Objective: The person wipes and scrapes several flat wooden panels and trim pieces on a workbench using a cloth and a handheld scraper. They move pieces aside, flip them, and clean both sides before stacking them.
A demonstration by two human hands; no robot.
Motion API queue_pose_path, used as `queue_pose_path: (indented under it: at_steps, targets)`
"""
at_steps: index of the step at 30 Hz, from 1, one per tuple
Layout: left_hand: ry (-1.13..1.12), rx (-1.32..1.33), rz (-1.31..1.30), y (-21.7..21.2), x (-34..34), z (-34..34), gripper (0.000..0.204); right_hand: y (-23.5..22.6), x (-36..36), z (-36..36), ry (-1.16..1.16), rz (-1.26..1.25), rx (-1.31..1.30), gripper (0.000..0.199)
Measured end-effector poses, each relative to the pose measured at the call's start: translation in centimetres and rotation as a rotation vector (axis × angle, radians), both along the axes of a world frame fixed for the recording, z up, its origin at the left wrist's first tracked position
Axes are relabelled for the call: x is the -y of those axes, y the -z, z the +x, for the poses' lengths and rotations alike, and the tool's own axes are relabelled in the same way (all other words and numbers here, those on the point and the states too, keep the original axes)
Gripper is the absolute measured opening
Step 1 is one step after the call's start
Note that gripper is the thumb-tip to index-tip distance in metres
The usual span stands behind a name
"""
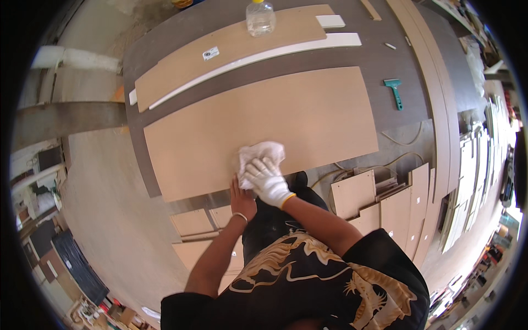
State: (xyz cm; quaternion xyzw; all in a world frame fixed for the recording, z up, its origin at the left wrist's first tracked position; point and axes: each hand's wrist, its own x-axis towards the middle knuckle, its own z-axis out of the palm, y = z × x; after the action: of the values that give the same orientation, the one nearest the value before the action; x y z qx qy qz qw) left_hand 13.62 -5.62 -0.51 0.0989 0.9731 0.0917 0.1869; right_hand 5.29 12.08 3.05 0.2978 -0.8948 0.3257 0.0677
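A wide light-brown panel (264, 113) lies flat on the dark worktable. My right hand (268, 181), in a white work glove with a yellow cuff, presses a crumpled white cloth (266, 149) onto the panel close to its near edge. The glove's fingers spread over the cloth, and part of it sticks out beyond them. Bare but for a band at the wrist, my left hand (243, 202) rests at the panel's near edge, just left of the cloth. Its fingers are stretched out and it holds nothing that I can see.
A second brown board (236, 47) and a white strip (258, 55) lie beyond the panel. A clear bottle (260, 21) with a yellow cap stands on that board. A green scraper (394, 93) lies to the right. Stacked panels (396, 217) stand near my right side.
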Motion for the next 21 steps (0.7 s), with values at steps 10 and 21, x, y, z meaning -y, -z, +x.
queue_pose_path:
  at_steps: [10, 21]
  targets:
    - [-0.13, 0.087, -0.065, -1.3, -1.0, 1.9, 0.087, 1.2, -21.7, 0.4, 0.591, 0.519, 0.263, 0.053]
    - [-0.417, 0.161, -0.103, -1.6, -6.4, 3.0, 0.088, 4.0, -29.3, 0.8, 1.29, -0.247, 0.51, 0.062]
